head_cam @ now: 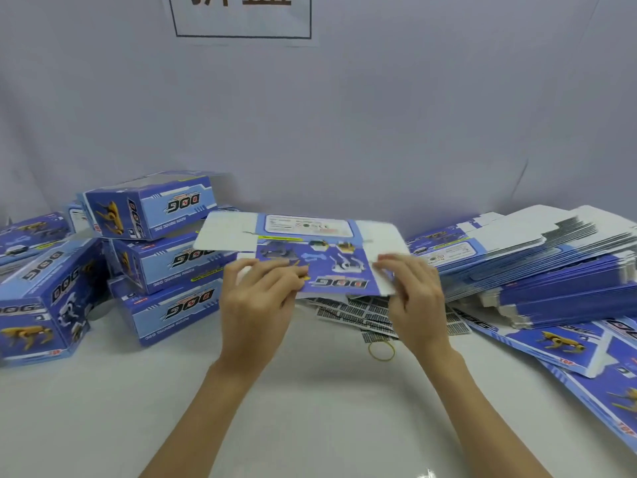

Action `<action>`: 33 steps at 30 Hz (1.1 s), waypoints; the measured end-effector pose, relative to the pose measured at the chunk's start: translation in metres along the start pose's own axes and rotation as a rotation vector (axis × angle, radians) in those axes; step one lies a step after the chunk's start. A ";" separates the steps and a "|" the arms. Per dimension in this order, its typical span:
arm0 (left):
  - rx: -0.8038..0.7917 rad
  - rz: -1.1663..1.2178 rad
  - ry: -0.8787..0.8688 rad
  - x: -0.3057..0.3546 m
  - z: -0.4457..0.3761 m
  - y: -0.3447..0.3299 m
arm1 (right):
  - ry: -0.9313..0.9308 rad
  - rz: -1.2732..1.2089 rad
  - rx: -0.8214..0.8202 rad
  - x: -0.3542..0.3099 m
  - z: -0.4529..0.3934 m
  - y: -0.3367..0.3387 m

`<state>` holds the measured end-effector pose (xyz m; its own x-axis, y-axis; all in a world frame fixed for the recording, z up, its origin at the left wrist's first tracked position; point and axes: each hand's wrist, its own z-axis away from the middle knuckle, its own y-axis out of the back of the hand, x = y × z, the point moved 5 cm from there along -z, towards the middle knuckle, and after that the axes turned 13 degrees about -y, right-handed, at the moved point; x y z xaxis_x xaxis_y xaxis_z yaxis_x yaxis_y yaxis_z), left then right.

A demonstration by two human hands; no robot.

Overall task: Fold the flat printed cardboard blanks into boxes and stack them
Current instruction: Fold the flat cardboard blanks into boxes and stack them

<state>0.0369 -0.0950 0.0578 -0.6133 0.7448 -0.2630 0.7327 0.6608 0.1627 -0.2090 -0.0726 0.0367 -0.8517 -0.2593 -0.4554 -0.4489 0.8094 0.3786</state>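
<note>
While the white surface runs out of frame on every side, a slumped pile of flat blanks at right is cut off by the edge, as are folded boxes stacked at left. Both hands pinch one blank held mid-air between them: left hand on its near-left edge, right hand curled around its right flap. Dark printed sheets lie partly hidden beneath, beside a rubber band.

"DOG" stood upside down on the held blank and on the folded boxes at nine o'clock; "TOP" showed red on the flat blanks at four o'clock
</note>
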 end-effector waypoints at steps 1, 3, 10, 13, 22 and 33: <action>-0.037 -0.003 -0.027 0.002 0.005 -0.005 | -0.054 -0.001 -0.071 0.008 0.007 -0.006; -0.105 -0.018 -0.079 0.003 0.016 -0.014 | -0.231 -0.084 -0.240 0.023 0.014 -0.016; -0.163 -0.024 -0.186 -0.003 0.031 -0.024 | -0.890 -0.390 -0.519 0.035 0.009 -0.027; -0.156 -0.010 -0.220 -0.001 0.028 -0.023 | -1.083 -0.533 -0.572 0.036 0.010 -0.031; -0.524 0.092 -0.194 -0.001 0.034 -0.043 | -1.182 -0.804 -0.628 0.014 0.024 -0.047; -0.640 -0.077 0.016 -0.005 0.037 -0.043 | -0.648 -0.474 -0.779 -0.041 0.028 -0.040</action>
<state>0.0190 -0.1303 0.0173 -0.6649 0.6911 -0.2834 0.3683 0.6335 0.6805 -0.1486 -0.0796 0.0182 -0.3497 0.0529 -0.9354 -0.9310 0.0918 0.3532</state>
